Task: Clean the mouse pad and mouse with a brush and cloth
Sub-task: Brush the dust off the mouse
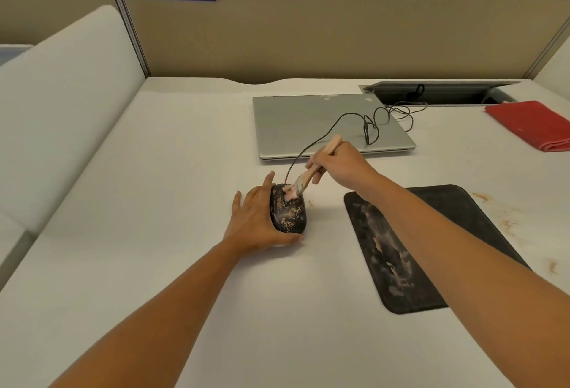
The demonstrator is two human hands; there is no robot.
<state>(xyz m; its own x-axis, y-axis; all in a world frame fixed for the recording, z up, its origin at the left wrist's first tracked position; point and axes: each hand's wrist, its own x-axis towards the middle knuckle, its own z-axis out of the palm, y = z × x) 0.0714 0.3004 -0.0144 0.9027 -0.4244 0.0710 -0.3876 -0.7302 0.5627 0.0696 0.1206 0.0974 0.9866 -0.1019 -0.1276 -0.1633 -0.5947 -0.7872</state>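
Nearest, my left hand [260,219] cups the dusty black oval mouse [290,214]; right hand [340,165] grips wooden flat brush [310,174], seemingly touching it.

Open desk [154,202] left of mouse [290,214]; laptop [308,122], cable [367,131] behind

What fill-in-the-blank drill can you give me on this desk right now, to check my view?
The right hand grips the brush, bristles on the ____ that the left hand holds.
The mouse pad lies partly under the ____ forearm.
The folded cloth at the far right is ____.
The laptop has its lid ____.
Missing words: mouse; right; red; closed.
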